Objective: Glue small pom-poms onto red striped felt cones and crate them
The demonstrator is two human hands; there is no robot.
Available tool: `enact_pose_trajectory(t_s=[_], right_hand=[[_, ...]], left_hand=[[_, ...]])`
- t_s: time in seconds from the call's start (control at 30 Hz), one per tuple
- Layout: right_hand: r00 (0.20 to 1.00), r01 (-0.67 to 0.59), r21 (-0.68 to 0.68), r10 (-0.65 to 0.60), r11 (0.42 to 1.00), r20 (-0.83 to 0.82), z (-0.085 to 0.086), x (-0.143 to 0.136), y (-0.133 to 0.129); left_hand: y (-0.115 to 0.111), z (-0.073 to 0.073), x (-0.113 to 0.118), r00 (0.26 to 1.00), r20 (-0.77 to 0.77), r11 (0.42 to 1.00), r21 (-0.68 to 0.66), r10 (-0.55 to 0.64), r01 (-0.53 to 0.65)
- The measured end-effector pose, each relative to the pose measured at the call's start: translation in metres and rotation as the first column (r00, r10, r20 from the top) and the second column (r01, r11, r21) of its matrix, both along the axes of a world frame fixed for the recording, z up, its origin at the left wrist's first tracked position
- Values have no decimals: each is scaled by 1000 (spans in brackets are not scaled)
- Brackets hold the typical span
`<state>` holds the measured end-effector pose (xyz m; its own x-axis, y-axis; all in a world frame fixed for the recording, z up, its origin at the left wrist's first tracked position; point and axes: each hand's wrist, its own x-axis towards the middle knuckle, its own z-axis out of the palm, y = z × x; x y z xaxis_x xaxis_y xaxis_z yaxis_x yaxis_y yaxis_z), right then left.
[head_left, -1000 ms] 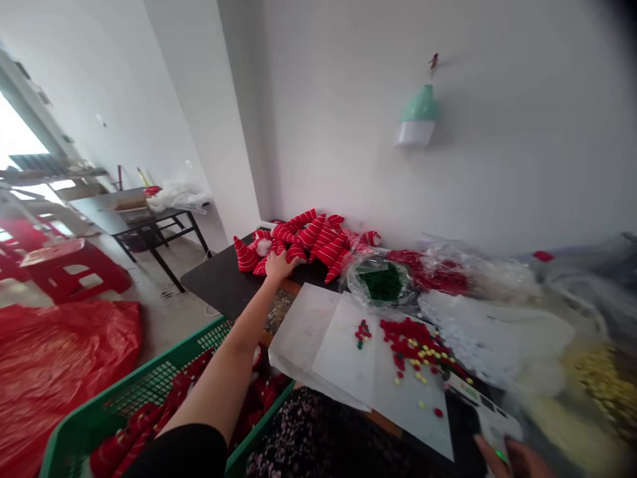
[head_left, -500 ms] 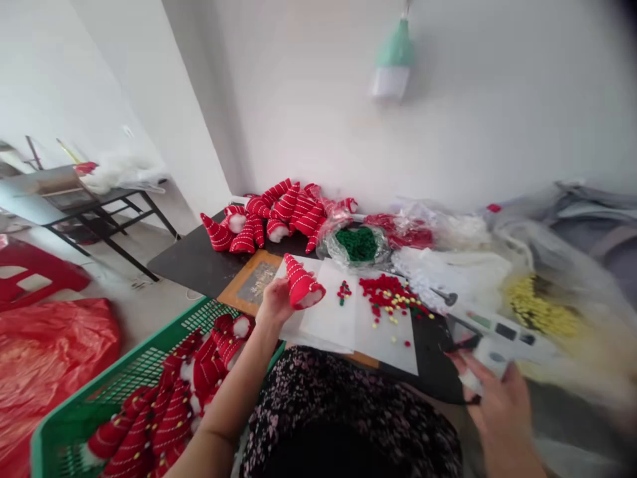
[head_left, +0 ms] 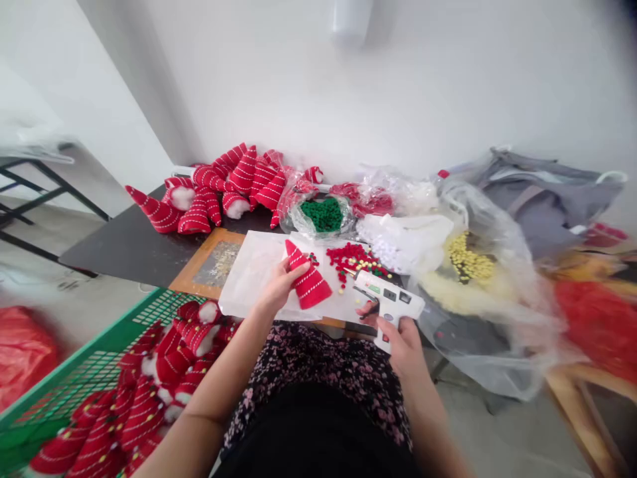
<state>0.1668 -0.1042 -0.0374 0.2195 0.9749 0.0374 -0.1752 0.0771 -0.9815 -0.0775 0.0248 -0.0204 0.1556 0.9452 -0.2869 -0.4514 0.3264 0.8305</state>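
My left hand (head_left: 279,287) is closed round the edge of a red cone-shaped knitted hat (head_left: 309,284) with white stitched stripes, held over the white paper (head_left: 253,265). In my right hand (head_left: 402,338) is a white hot glue gun (head_left: 388,295), gripped by its handle with the nozzle pointing left towards the hat. Under the nozzle lie loose red, yellow and green pom-poms (head_left: 351,255). A few small green and red pom-poms on the paper are partly hidden behind the hat.
Stuffed red striped hats (head_left: 243,176) are heaped at the table's back left. A bag of green pom-poms (head_left: 322,214) and a bag of yellow ones (head_left: 470,257) lie behind and right. At lower left a green basket (head_left: 89,355) holds decorated hats. A wooden stool (head_left: 572,392) stands right.
My right hand has brought the glue gun left and in front of me, near the hat. My left hand has turned the hat, so its white-filled base no longer shows. The view has shifted right.
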Motion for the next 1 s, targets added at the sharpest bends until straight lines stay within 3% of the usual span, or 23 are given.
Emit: enact_pose_trajectory(t_s=[0.1,0.23,0.37,0.43,0.53,0.73,1.0], right_hand=[[994,-80,-57,84,995,74,-7,8,0],[986,-62,-60,70,996,150,-9,11,2],[971,-67,-59,79,996,225,-5,11,5],[959,-85,-52,95,995,268,-3,12,5],[928,-76,-7,73,997,365,2,13,4],[838,-150,0,127,989,530,18,6,-7],[759,-156,37,96,987,644,23,4,-12]], left_hand=[[9,7,9,999,-50,993,-119,-13,7],[20,12,18,994,81,944,-317,-75,97],[25,6,25,992,114,928,-362,-45,84],[24,0,29,999,47,947,-318,-27,40],[20,-9,35,995,-99,990,-141,-4,-10],[11,-11,40,985,-171,991,122,-34,55],[8,-11,45,980,-198,982,177,-30,65]])
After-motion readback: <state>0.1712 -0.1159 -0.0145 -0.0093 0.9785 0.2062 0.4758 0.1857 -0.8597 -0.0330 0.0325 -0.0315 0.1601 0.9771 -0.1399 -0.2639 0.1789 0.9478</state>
